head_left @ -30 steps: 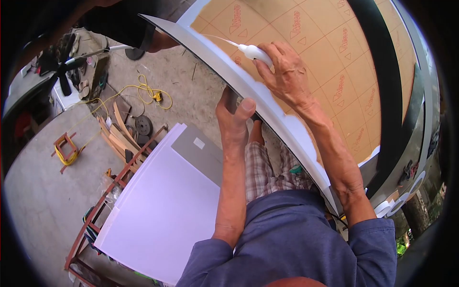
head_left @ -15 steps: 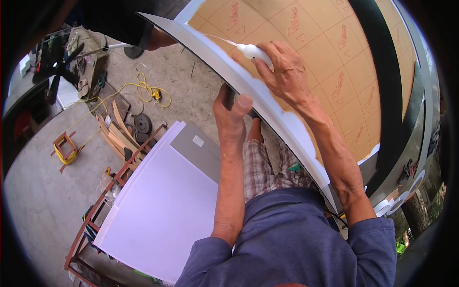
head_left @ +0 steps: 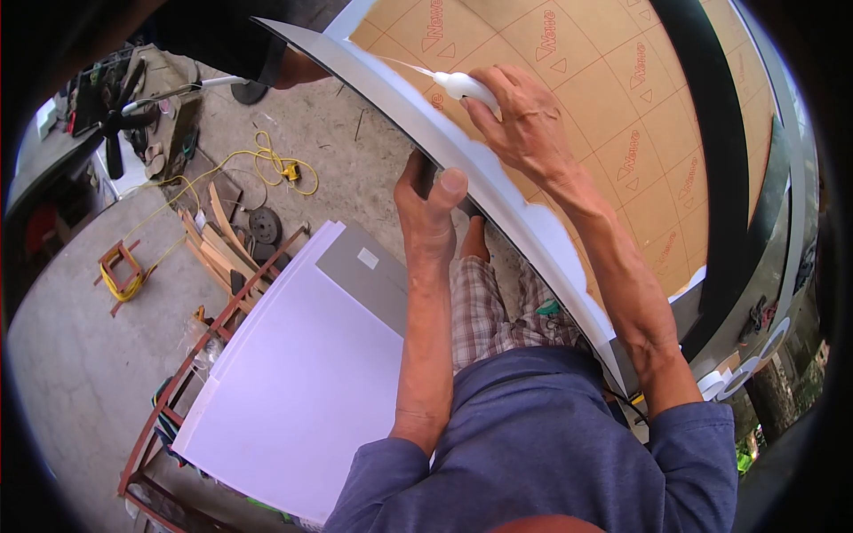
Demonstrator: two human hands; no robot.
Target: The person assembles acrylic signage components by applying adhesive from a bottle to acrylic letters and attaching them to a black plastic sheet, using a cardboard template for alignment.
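My left hand (head_left: pixel 431 213) grips the near edge of a large panel (head_left: pixel 498 191), thumb on top of its white rim. The panel's upper face is covered with brown printed protective paper (head_left: pixel 613 98), peeled back along the white border. My right hand (head_left: pixel 524 124) is closed around a white glue bottle (head_left: pixel 460 85), whose long thin nozzle points left along the white border. At the panel's far end another person's hand (head_left: pixel 298 73) in a dark sleeve holds the same edge.
A stack of white sheets (head_left: pixel 302 373) lies on a rusty metal rack (head_left: pixel 178 391) below my left arm. Wood offcuts (head_left: pixel 213 240), a yellow cable (head_left: pixel 267 164), a small stool (head_left: pixel 120 266) and a fan (head_left: pixel 115 124) stand on the concrete floor.
My right hand and the glue bottle have slid slightly up and left along the panel's border. My left hand shifted a little along the edge, keeping its grip.
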